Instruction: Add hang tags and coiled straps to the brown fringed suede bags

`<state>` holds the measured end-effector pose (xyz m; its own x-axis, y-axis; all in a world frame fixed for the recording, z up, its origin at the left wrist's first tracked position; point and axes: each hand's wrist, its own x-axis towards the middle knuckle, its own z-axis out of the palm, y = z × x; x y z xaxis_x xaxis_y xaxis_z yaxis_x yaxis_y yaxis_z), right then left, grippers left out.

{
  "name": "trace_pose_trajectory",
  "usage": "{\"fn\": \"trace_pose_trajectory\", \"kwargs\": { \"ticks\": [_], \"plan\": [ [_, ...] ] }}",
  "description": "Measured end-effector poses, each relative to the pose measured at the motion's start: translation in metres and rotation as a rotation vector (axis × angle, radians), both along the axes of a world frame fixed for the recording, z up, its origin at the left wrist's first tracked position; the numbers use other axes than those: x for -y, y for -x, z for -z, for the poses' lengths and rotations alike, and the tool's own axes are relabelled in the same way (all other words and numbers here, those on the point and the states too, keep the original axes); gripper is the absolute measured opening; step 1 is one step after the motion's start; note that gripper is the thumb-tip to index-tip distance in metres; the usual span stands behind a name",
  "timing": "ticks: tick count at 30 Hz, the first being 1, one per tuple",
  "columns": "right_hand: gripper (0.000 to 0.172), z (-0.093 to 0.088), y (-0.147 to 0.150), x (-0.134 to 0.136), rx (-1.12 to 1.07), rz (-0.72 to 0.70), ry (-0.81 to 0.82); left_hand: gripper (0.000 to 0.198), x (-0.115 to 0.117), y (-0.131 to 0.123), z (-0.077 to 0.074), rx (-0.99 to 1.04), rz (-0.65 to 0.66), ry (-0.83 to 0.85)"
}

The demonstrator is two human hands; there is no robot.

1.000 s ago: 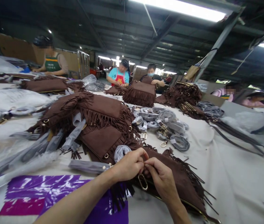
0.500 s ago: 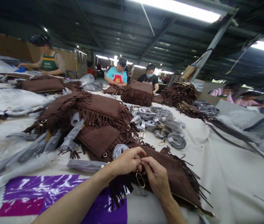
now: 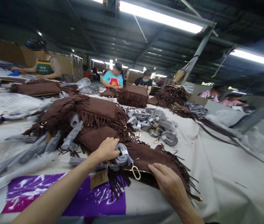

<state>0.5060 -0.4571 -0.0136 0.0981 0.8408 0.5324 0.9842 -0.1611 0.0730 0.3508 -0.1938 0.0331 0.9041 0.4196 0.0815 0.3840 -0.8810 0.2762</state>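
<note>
A brown suede bag with fringe [image 3: 150, 157] lies in front of me on the white cloth. A gold clasp [image 3: 136, 172] hangs at its near edge. My left hand [image 3: 106, 150] reaches over the bag's left end, its fingers closed round a coiled strap wrapped in grey plastic [image 3: 122, 155]. My right hand [image 3: 169, 185] rests on the bag's near edge to the right of the clasp, fingers curled onto the suede. A brown paper tag [image 3: 99, 178] lies under my left forearm.
More brown fringed bags [image 3: 92, 112] are piled behind, with a heap of wrapped strap coils [image 3: 155, 123] to the right. Grey plastic sleeves [image 3: 36, 146] lie at left, purple plastic sheeting [image 3: 52, 193] near me. Several other people work at the far side of the table.
My hands have come apart from the clasp. The left hand moved up and left onto the wrapped strap coil; the right slid down and right along the bag's edge. The tag now shows.
</note>
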Motion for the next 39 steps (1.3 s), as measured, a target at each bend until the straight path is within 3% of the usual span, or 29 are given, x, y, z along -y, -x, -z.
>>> {"fn": "trace_pose_trajectory", "kwargs": {
  "ticks": [5, 9, 12, 14, 15, 17, 20, 23, 28, 34, 36, 39],
  "plan": [
    [0.023, -0.029, -0.009, -0.021, -0.206, 0.080, 0.245, 0.020, -0.003, -0.008, -0.002, -0.023, -0.026, -0.031],
    [0.023, -0.040, -0.020, -0.036, -0.260, 0.134, 0.242, 0.014, 0.001, 0.006, -0.035, 0.160, -0.118, 0.089],
    [0.026, -0.041, -0.028, -0.044, -0.319, 0.143, 0.211, 0.012, 0.025, 0.021, -0.064, 0.457, -0.162, 0.218],
    [0.029, -0.044, -0.032, -0.048, -0.362, 0.128, 0.195, 0.014, 0.055, 0.025, -0.068, 0.596, -0.122, 0.203],
    [0.030, -0.047, -0.032, -0.049, -0.381, 0.115, 0.190, 0.016, 0.072, 0.024, -0.062, 0.635, -0.070, 0.162],
    [0.032, -0.053, -0.032, -0.051, -0.411, 0.083, 0.181, 0.019, 0.107, 0.014, -0.037, 0.657, 0.119, 0.029],
    [0.031, -0.063, -0.027, -0.050, -0.428, 0.037, 0.170, 0.015, 0.142, -0.012, 0.014, 0.397, 0.373, -0.140],
    [0.027, -0.070, -0.017, -0.046, -0.416, 0.004, 0.153, 0.012, 0.149, -0.032, 0.045, 0.174, 0.291, -0.137],
    [0.024, -0.069, -0.003, -0.040, -0.376, -0.076, 0.157, 0.031, 0.138, -0.048, 0.045, 0.171, 0.165, -0.021],
    [0.023, -0.057, -0.003, -0.040, -0.328, -0.076, 0.101, 0.036, 0.156, -0.084, 0.050, 0.128, 0.029, 0.218],
    [0.025, -0.054, -0.003, -0.037, -0.317, -0.052, 0.088, 0.039, 0.156, -0.078, 0.045, 0.158, 0.105, 0.251],
    [0.026, -0.052, -0.005, -0.023, -0.424, -0.053, 0.046, 0.034, 0.138, -0.041, 0.025, 0.240, 0.399, 0.339]
  ]
}}
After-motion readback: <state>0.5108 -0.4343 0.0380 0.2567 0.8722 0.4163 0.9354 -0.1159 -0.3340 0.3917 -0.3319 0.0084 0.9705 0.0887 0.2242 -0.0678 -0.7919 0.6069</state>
